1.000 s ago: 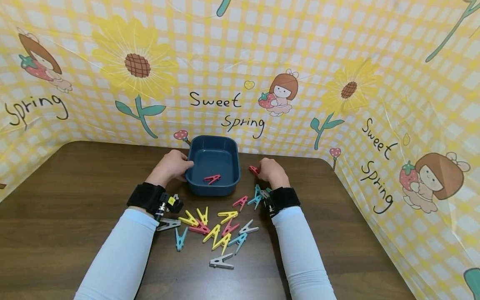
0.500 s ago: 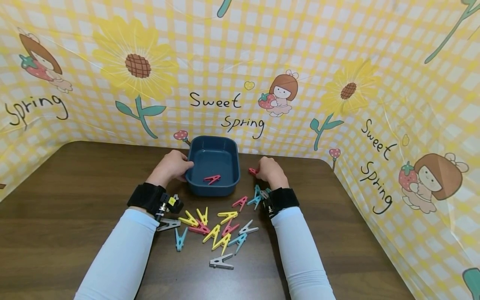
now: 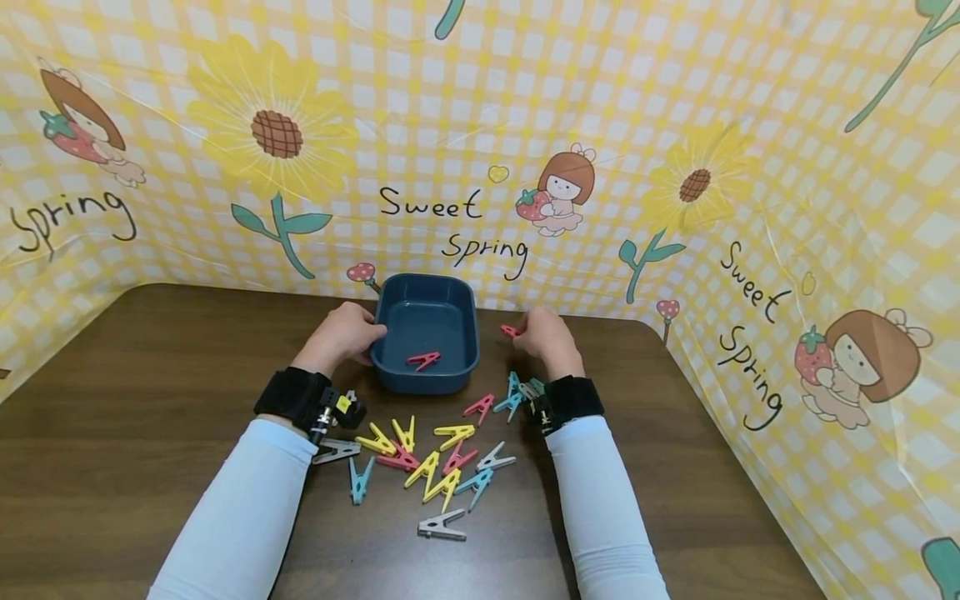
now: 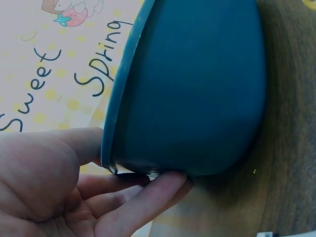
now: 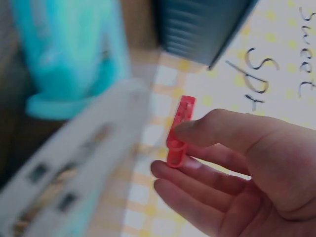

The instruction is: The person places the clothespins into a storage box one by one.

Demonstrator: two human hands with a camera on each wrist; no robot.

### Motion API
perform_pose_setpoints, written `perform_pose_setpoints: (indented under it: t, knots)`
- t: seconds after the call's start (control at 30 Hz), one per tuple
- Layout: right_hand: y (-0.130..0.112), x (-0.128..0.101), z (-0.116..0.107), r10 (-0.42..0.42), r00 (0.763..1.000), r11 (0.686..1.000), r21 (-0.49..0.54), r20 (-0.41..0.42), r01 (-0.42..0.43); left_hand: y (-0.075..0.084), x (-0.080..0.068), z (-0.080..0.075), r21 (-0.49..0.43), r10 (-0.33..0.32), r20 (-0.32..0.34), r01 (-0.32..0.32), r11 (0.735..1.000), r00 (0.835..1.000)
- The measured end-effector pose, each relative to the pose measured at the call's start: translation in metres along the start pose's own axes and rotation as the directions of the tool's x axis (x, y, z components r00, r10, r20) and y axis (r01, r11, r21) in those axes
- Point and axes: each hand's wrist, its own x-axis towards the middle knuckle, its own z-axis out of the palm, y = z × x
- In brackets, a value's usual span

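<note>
My left hand (image 3: 345, 337) holds the left side of a dark blue plastic bin (image 3: 426, 384), its thumb over the rim and its fingers against the outside wall (image 4: 192, 89), as the left wrist view shows. Inside the bin lies one red clothespin (image 3: 424, 360). To the right of the bin, my right hand (image 3: 549, 340) pinches another red clothespin (image 5: 177, 133) between thumb and fingers. That clothespin looks raised off the table in the right wrist view.
Several loose clothespins lie in front of the bin: yellow (image 3: 423, 472), red (image 3: 480, 407), blue (image 3: 361, 481) and grey (image 3: 442, 525). A blue clothespin (image 3: 512, 395) lies close to my right wrist. Patterned yellow cloth (image 3: 420, 100) rises behind the brown table (image 3: 202, 358).
My right hand has moved slightly away from me and to the right, and the red clothespin has come up with it. The left hand and the bin stay in place.
</note>
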Motion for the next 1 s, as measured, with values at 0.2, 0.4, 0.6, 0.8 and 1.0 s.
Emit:
perform_pose_setpoints:
  t: [0.2,0.4,0.6,0.8,1.0]
  knots:
    - [-0.038,-0.021,-0.017,-0.093,0.981,0.993,0.058,-0.172,0.104,-0.002,0.003,0.001,0.009,-0.011,-0.005,0.011,1.000,1.000]
    - [-0.073,-0.030,-0.018,-0.264,0.932,0.963,-0.019,-0.249,0.267,-0.003,0.004,0.001,0.020,-0.008,0.004,0.008,1.000,1.000]
    - [-0.097,-0.036,-0.005,-0.383,0.912,0.917,-0.178,-0.143,0.357,-0.002,0.003,0.001,0.013,-0.010,0.016,0.009,1.000,1.000]
    - [-0.108,-0.038,0.007,-0.459,0.888,0.847,-0.290,0.025,0.446,-0.005,0.004,0.002,-0.010,-0.008,0.005,0.008,1.000,1.000]
    - [-0.112,-0.041,0.008,-0.437,0.888,0.848,-0.265,0.142,0.460,-0.005,0.002,0.000,-0.026,0.009,0.004,-0.009,1.000,1.000]
